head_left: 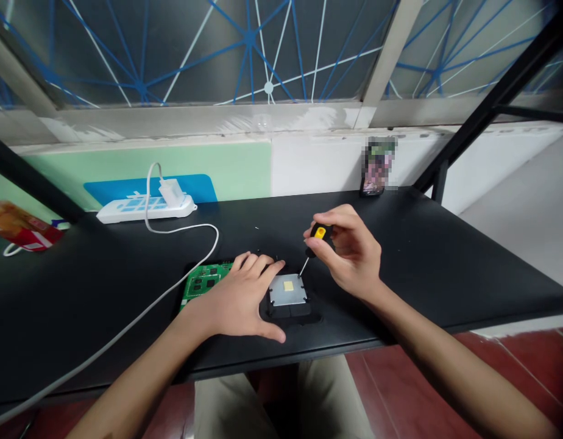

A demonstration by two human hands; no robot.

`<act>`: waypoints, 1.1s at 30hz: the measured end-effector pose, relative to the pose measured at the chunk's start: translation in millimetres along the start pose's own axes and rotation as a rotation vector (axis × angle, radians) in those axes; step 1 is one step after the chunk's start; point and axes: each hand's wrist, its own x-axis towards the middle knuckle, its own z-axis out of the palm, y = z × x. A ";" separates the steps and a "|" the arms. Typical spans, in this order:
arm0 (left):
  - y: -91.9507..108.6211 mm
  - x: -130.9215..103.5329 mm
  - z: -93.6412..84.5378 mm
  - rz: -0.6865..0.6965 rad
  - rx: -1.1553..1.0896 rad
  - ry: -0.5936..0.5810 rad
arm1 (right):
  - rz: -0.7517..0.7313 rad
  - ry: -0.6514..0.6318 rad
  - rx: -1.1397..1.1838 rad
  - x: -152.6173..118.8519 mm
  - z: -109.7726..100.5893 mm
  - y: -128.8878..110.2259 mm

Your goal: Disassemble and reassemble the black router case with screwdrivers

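Note:
In my right hand [348, 247] is a small screwdriver [320, 232] with a black and yellow handle, pinched between thumb and fingers. Its thin shaft slants down to the upper right corner of a silver metal plate [281, 297]. A pale yellow square [288, 286] sits in the middle of that plate, and dark screws or clips mark its corners. My left hand [240, 296] lies with fingers spread just left of the plate, partly over a green circuit board [201, 285] and the dark casing around it. What lies beneath the palm is hidden.
A white power strip [126, 209] with a plugged-in charger [171, 192] stands at the back left of the black table [428, 262]. Its white cable [148, 312] crosses the left side. A red package [30, 228] is far left; a phone [376, 167] leans against the wall.

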 end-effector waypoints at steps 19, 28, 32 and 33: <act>0.8 -0.4 -1.0 -0.002 -0.018 -0.009 | 0.073 -0.035 0.035 -0.5 1.9 -9.4; 0.3 -0.5 -0.1 0.003 0.004 -0.006 | -0.022 -0.020 -0.018 -2.6 0.6 -2.7; 0.8 -0.4 -0.9 0.001 -0.011 -0.007 | 0.063 -0.039 0.019 -5.4 3.3 -7.9; 0.9 -0.4 -1.2 0.000 -0.014 -0.008 | 0.068 -0.045 0.018 -5.7 3.8 -8.2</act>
